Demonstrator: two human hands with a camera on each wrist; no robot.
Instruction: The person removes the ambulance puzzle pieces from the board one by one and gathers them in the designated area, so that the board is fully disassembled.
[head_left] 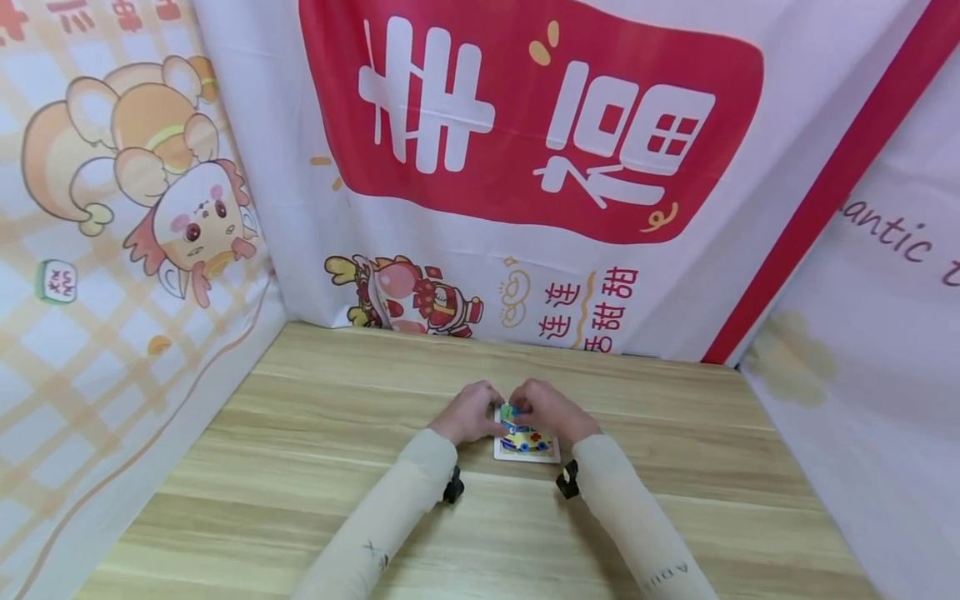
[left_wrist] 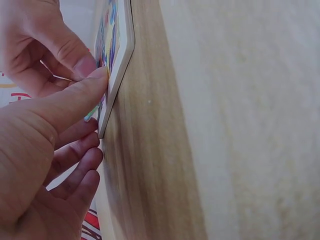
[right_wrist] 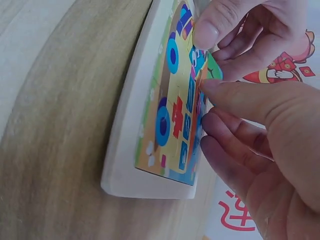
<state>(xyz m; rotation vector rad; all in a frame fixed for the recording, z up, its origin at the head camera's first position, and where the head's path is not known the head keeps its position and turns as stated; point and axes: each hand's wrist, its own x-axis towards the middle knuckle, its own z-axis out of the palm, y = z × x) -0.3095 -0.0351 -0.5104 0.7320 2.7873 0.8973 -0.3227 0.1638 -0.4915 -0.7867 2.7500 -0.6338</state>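
Observation:
A small jigsaw puzzle board with a white border lies flat on the table, showing a yellow ambulance picture with blue wheels. At its left side, my left hand grips the board, thumb over the picture and fingers around the far edge. My right hand reaches in from the right and pinches a green puzzle piece, which stands tilted up at the board's far edge. Both thumbs are close together over the picture. Fingers hide part of the piece and the board's far side.
The wood-grain table surrounds the board. Behind it hangs a white cloth with red printing, and printed cloths also line the left and right sides. A dark wrist camera sits under the left sleeve, another at the right.

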